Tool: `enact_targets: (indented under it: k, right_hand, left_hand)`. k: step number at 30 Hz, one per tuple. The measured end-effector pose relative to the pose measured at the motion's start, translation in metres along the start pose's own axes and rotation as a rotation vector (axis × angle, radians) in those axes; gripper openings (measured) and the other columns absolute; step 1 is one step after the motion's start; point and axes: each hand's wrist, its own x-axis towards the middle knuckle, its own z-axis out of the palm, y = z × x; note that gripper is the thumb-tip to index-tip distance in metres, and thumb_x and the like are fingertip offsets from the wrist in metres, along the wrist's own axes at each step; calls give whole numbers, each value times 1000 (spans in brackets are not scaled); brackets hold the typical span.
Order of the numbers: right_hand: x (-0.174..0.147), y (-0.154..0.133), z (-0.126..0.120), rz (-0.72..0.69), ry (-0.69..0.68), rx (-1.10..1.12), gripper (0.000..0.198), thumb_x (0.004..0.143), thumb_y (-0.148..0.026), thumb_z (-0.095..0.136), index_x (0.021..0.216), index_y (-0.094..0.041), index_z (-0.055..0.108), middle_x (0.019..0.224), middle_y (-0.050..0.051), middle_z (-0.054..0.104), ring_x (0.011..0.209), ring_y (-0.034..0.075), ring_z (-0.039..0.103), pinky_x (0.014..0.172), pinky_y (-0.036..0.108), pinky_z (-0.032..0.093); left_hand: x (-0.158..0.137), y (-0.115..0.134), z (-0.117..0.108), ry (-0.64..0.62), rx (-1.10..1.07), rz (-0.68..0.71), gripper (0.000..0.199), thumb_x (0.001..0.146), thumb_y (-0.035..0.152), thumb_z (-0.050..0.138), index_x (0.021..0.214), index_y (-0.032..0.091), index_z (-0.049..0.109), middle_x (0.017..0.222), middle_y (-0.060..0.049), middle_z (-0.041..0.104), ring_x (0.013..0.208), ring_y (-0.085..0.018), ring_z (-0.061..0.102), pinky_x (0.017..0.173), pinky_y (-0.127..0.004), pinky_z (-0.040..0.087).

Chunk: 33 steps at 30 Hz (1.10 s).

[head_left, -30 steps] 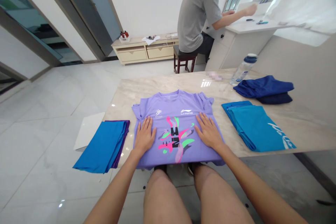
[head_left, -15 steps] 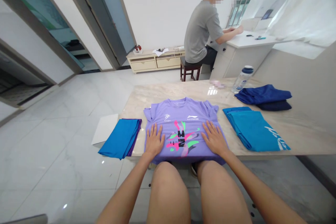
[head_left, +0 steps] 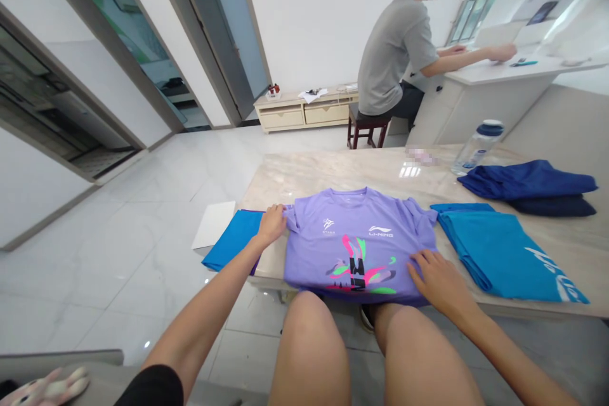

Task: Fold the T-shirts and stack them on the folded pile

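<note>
A purple T-shirt (head_left: 314, 250) lies front up on the table, its neckline away from me and its lower part at the near edge. White logos and a colourful print mark its chest. My left hand (head_left: 273, 224) is at the shirt's left sleeve, fingers closed on the sleeve's edge. My right hand (head_left: 440, 276) rests open on the shirt's right side, fingers spread on the cloth. Left of the shirt, a folded blue cloth (head_left: 235, 238) is partly covered by my left forearm. To the right lies a folded teal garment (head_left: 504, 254) with white lettering.
The marble-patterned table (head_left: 285, 171) also bears a clear bottle (head_left: 478, 147) with a blue cap and a dark blue garment pile (head_left: 533, 181). A white box (head_left: 214, 225) stands at the left. Beyond, a person in grey (head_left: 392, 57) sits on a stool at a white desk (head_left: 495, 70).
My left hand has moved off the shirt's print up to its left sleeve and closed there. My right hand remains on the shirt's right side, shifted slightly outward. The view has turned left.
</note>
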Motion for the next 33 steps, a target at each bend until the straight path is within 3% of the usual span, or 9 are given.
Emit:
enact_targets:
  k: [3, 6, 10, 13, 16, 19, 24, 28, 33]
  right_hand:
    - [18, -3, 2, -12, 75, 90, 32, 109, -35, 47, 110, -20, 75, 112, 16, 75, 103, 32, 68, 91, 46, 55]
    - [28, -13, 12, -35, 140, 181, 31, 109, -33, 47, 115, -18, 74, 118, 17, 73, 109, 33, 66, 97, 47, 54]
    - [28, -26, 23, 22, 175, 228, 31, 106, -31, 49, 119, -19, 74, 129, 20, 69, 117, 35, 64, 98, 48, 54]
    - [26, -29, 24, 60, 205, 245, 28, 104, -28, 51, 118, -19, 73, 130, 20, 67, 118, 35, 63, 98, 49, 53]
    - [27, -30, 24, 49, 221, 248, 24, 103, -27, 50, 113, -18, 71, 123, 18, 68, 111, 34, 64, 94, 47, 53]
    - [29, -30, 24, 60, 243, 247, 21, 102, -24, 51, 109, -19, 69, 119, 17, 68, 110, 33, 63, 94, 46, 52]
    - [29, -31, 26, 78, 290, 265, 19, 98, -20, 51, 106, -19, 69, 121, 17, 65, 109, 31, 63, 94, 44, 51]
    - [28, -31, 25, 79, 295, 242, 16, 97, -18, 52, 102, -19, 67, 115, 15, 67, 105, 31, 62, 90, 43, 49]
    - [30, -31, 23, 75, 285, 231, 14, 97, -16, 52, 99, -20, 65, 106, 13, 68, 99, 30, 60, 85, 41, 45]
  left_hand:
    - [32, -10, 4, -52, 0, -24, 34, 104, 30, 62, 135, 19, 70, 141, -17, 71, 135, -32, 63, 113, -41, 49]
    - [50, -15, 10, -143, -21, 23, 24, 98, 37, 73, 117, 23, 78, 130, -10, 78, 130, -31, 67, 110, -39, 50]
    - [53, -24, 10, -212, -65, 34, 20, 101, 35, 68, 106, 20, 80, 115, -9, 83, 113, -27, 74, 100, -34, 53]
    - [40, -28, 8, -211, -86, -3, 28, 105, 34, 61, 123, 19, 75, 118, -10, 82, 110, -24, 75, 96, -31, 55]
    - [23, -24, 9, -228, -60, -71, 41, 99, 36, 72, 136, 19, 69, 116, -10, 83, 111, -25, 76, 94, -31, 55]
    - [10, -12, 10, -234, -13, -154, 37, 94, 39, 77, 127, 22, 73, 117, -11, 83, 116, -30, 76, 93, -32, 56]
    - [-14, 2, 3, -159, 17, -242, 23, 103, 38, 63, 117, 24, 75, 126, -13, 81, 125, -30, 74, 96, -33, 55]
    - [-55, -6, -3, -116, 37, -318, 29, 105, 37, 57, 123, 22, 74, 130, -16, 79, 126, -33, 73, 97, -37, 55]
    - [-93, -29, -2, -229, -5, -387, 16, 94, 34, 70, 97, 23, 81, 110, -13, 85, 108, -31, 79, 82, -31, 55]
